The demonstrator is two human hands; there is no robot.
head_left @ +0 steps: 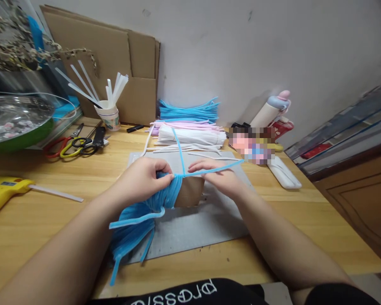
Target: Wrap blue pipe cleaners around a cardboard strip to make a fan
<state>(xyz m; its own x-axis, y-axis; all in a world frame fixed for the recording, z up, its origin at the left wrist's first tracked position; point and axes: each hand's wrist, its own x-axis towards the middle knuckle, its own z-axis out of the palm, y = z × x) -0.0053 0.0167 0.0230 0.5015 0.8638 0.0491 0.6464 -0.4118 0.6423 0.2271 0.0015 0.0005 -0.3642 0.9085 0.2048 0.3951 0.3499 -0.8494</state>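
A small brown cardboard piece (pixel 190 192) is wrapped on its left part with blue fuzzy pipe cleaners (pixel 169 197). My left hand (pixel 149 178) is closed at the top of the wrapping, thumb and index finger pinching the blue strands. Two loose blue ends cross at the top edge; one points up, and the other pipe cleaner end (pixel 222 167) runs right across my right hand (pixel 220 178). That hand is at the cardboard's right edge, fingers stretched loosely behind the strand; its thumb is hidden. More blue strands hang below my left hand, some ends sticking out.
Under the work lies a grey mat (pixel 209 237). Behind it are blue (pixel 189 111), pink and white pipe cleaner bundles (pixel 190 137). To the left are scissors (pixel 66 146), a paper cup (pixel 108 116) of glue sticks and a yellow glue gun (pixel 6 190). A bottle (pixel 266 112) stands back right.
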